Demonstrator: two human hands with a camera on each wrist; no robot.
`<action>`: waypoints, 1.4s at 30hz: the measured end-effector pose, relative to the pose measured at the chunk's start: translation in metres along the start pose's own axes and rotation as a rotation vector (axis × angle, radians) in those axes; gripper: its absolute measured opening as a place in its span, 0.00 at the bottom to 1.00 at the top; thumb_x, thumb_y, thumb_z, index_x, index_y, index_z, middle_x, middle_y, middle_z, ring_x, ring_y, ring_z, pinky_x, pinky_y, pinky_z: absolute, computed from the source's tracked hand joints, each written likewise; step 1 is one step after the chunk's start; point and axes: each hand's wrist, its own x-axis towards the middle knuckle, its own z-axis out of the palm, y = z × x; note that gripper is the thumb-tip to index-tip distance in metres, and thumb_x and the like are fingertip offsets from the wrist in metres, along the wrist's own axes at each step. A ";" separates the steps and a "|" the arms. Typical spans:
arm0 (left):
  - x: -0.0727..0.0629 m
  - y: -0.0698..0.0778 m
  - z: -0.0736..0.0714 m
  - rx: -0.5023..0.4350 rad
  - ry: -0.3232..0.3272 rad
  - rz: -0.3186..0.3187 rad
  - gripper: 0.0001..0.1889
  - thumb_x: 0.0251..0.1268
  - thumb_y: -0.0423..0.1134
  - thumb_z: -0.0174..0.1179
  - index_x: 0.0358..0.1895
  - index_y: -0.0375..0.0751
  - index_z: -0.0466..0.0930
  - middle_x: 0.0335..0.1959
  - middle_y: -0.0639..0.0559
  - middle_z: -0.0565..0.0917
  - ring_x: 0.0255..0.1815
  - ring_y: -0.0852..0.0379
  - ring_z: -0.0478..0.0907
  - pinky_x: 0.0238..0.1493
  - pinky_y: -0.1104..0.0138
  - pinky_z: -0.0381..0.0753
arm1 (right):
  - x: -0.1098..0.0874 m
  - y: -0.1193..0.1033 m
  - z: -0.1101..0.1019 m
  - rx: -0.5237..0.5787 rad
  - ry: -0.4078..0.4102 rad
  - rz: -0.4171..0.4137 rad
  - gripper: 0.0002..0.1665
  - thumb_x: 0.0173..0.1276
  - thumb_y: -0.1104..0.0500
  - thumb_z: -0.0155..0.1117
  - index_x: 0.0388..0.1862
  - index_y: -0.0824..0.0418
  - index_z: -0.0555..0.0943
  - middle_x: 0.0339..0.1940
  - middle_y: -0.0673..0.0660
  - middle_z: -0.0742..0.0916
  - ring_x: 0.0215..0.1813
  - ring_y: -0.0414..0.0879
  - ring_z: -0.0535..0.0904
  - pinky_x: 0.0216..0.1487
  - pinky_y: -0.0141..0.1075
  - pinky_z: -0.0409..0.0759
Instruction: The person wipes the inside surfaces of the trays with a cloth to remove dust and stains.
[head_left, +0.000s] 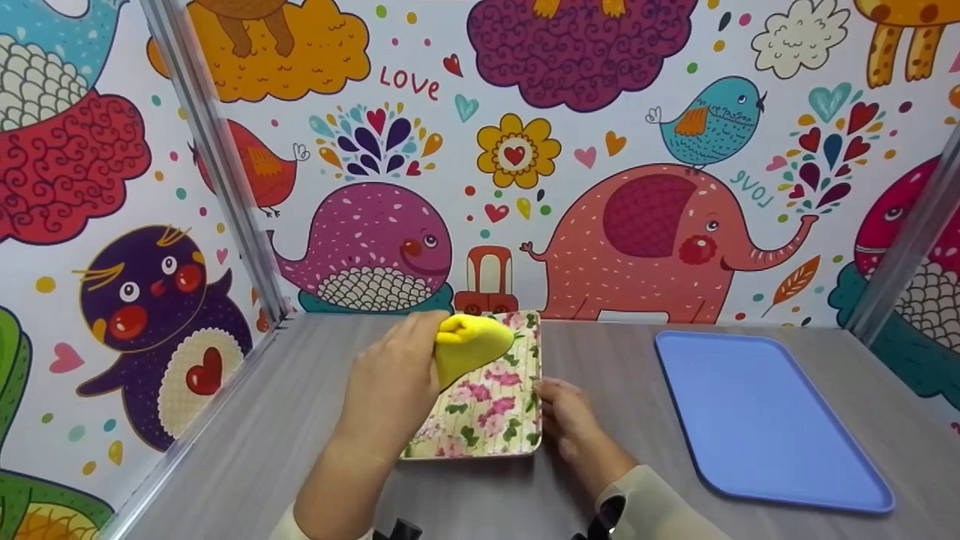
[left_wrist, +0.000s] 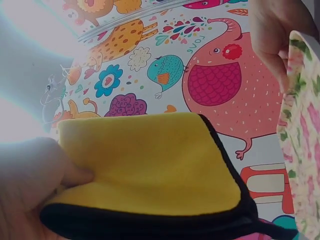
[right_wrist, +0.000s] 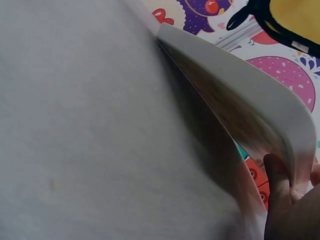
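A folded yellow cloth (left_wrist: pixel 150 165) with black edging is gripped by my left hand (head_left: pixel 394 371), the thumb pressing into it. In the head view the cloth overlaps the upper part of a tray (head_left: pixel 480 420) patterned with pink flowers and green leaves. My right hand (head_left: pixel 574 420) holds this floral tray by its right edge. In the right wrist view the thumb (right_wrist: pixel 276 175) lies along the tray's rim, and the pale side of the tray (right_wrist: pixel 240 75) is raised at a slant over the table. The tray's left edge is partly hidden behind my left hand.
A blue tray (head_left: pixel 772 427) lies flat on the grey wood-grain table (head_left: pixel 600 352) to the right. Panels with cartoon animals (head_left: pixel 637 225) stand along the back and both sides, joined by metal posts (head_left: pixel 225 165).
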 end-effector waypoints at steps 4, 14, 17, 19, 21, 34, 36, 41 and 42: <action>0.000 0.001 0.002 0.010 0.006 0.020 0.21 0.64 0.36 0.73 0.60 0.43 0.82 0.54 0.47 0.88 0.49 0.47 0.88 0.53 0.51 0.90 | 0.003 0.002 -0.003 -0.039 -0.010 0.004 0.18 0.76 0.64 0.57 0.59 0.73 0.78 0.31 0.51 0.89 0.33 0.41 0.85 0.36 0.34 0.86; -0.002 0.003 0.008 0.019 0.010 0.055 0.21 0.63 0.36 0.74 0.58 0.43 0.82 0.51 0.47 0.89 0.47 0.48 0.88 0.50 0.53 0.91 | 0.012 -0.004 -0.010 -0.312 -0.027 0.007 0.16 0.74 0.66 0.59 0.55 0.75 0.80 0.35 0.57 0.90 0.34 0.44 0.87 0.39 0.38 0.88; -0.002 0.005 0.007 0.013 -0.013 0.042 0.22 0.63 0.36 0.74 0.59 0.44 0.82 0.53 0.48 0.88 0.49 0.48 0.88 0.52 0.52 0.90 | 0.013 -0.007 -0.013 -0.430 -0.053 0.009 0.14 0.75 0.65 0.59 0.53 0.72 0.83 0.35 0.58 0.91 0.35 0.46 0.88 0.39 0.41 0.90; -0.002 0.006 0.008 0.007 -0.025 0.043 0.22 0.63 0.36 0.74 0.59 0.43 0.82 0.53 0.48 0.88 0.50 0.48 0.88 0.53 0.52 0.90 | 0.013 -0.009 -0.014 -0.486 -0.069 -0.001 0.15 0.76 0.64 0.59 0.53 0.71 0.84 0.35 0.59 0.91 0.35 0.46 0.89 0.38 0.42 0.90; -0.002 0.007 0.008 0.002 -0.036 0.049 0.22 0.63 0.36 0.74 0.60 0.43 0.82 0.54 0.48 0.88 0.51 0.48 0.88 0.54 0.52 0.90 | 0.013 -0.011 -0.014 -0.521 -0.076 -0.013 0.15 0.76 0.64 0.59 0.54 0.71 0.84 0.35 0.59 0.91 0.34 0.46 0.88 0.37 0.41 0.90; -0.004 0.011 0.010 -0.004 -0.049 0.077 0.26 0.61 0.37 0.76 0.63 0.45 0.81 0.57 0.48 0.88 0.54 0.48 0.88 0.53 0.52 0.90 | 0.017 -0.012 -0.014 -0.600 -0.038 -0.056 0.14 0.72 0.68 0.61 0.52 0.75 0.84 0.37 0.61 0.89 0.34 0.45 0.85 0.36 0.38 0.88; -0.004 0.012 0.009 -0.006 -0.049 0.079 0.26 0.61 0.37 0.76 0.63 0.45 0.82 0.57 0.48 0.88 0.54 0.48 0.88 0.53 0.52 0.90 | 0.017 -0.015 -0.015 -0.598 -0.034 -0.038 0.15 0.72 0.66 0.61 0.53 0.73 0.84 0.37 0.61 0.90 0.35 0.45 0.85 0.37 0.38 0.88; -0.005 0.012 0.010 -0.005 -0.056 0.080 0.27 0.60 0.35 0.76 0.64 0.43 0.82 0.58 0.48 0.88 0.56 0.47 0.87 0.54 0.51 0.89 | 0.014 -0.024 -0.022 -0.624 -0.010 -0.001 0.15 0.73 0.61 0.62 0.51 0.68 0.86 0.35 0.57 0.88 0.36 0.46 0.82 0.37 0.36 0.86; -0.005 0.012 0.010 -0.005 -0.058 0.079 0.27 0.61 0.35 0.75 0.64 0.43 0.82 0.59 0.47 0.88 0.57 0.47 0.87 0.54 0.51 0.89 | 0.013 -0.027 -0.024 -0.611 -0.012 0.004 0.15 0.74 0.61 0.61 0.52 0.68 0.86 0.35 0.57 0.87 0.36 0.46 0.82 0.36 0.36 0.86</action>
